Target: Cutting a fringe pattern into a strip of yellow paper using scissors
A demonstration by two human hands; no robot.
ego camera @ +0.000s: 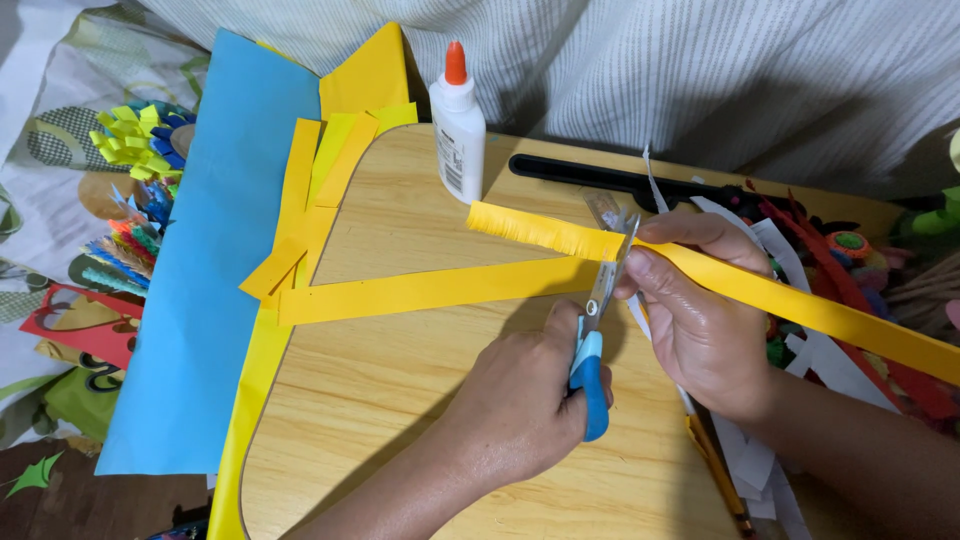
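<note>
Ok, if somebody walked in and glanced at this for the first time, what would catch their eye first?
Most likely the long yellow paper strip at the centre, pinched by the right hand while the left hand works blue-handled scissors across its fringed end. Behind it stands a white glue bottle with an orange cap on the round wooden table, and a large blue paper sheet covers the table's left edge.

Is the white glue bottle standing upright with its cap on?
Yes. The glue bottle stands upright on the wooden table, and its orange cap is on top; whether the tip is twisted shut, cannot tell.
</note>
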